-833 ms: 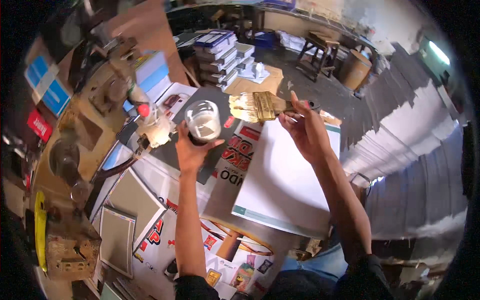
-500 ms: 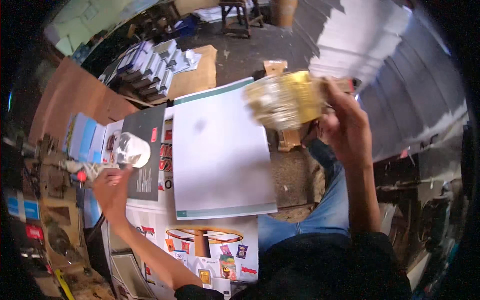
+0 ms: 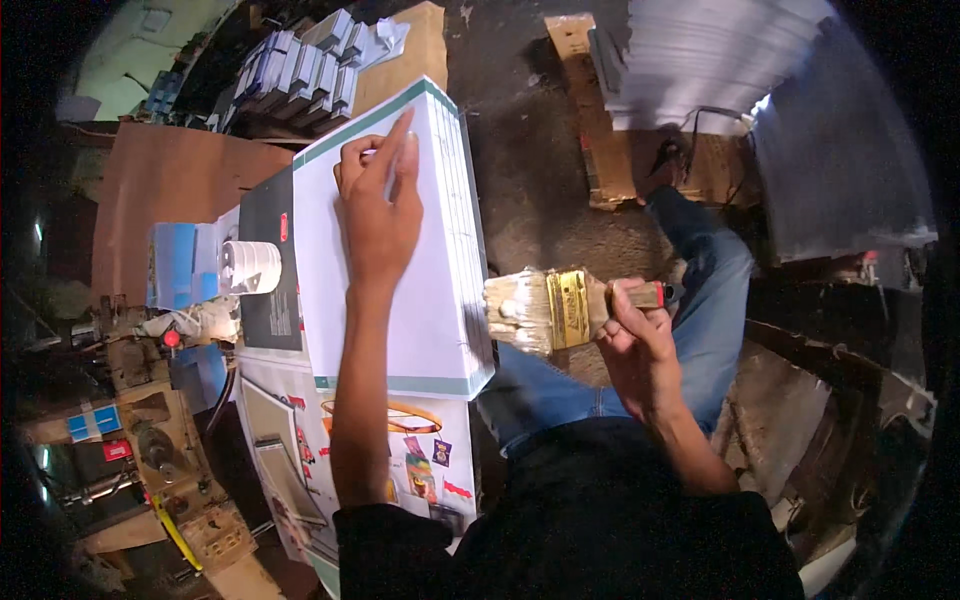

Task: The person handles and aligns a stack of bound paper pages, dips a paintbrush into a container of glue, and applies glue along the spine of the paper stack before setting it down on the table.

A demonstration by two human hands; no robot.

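We saw the left hand (image 3: 378, 215) lying flat, fingers together, pressed on top of a thick stack of white paper sheets (image 3: 420, 300) with green-edged borders, which sat on printed posters (image 3: 400, 460) spread over the work surface. The right hand (image 3: 635, 340) was clenched around the wooden handle of a wide paintbrush (image 3: 550, 308) with a brass-coloured ferrule, its pale bristles just touching the stack's side edge. To the left of the stack, a small white jar (image 3: 250, 267) lay on a dark sheet; we could not tell what was in it. Further off, bundles of bound booklets (image 3: 300, 75) were piled beside a brown cardboard sheet (image 3: 415, 45).
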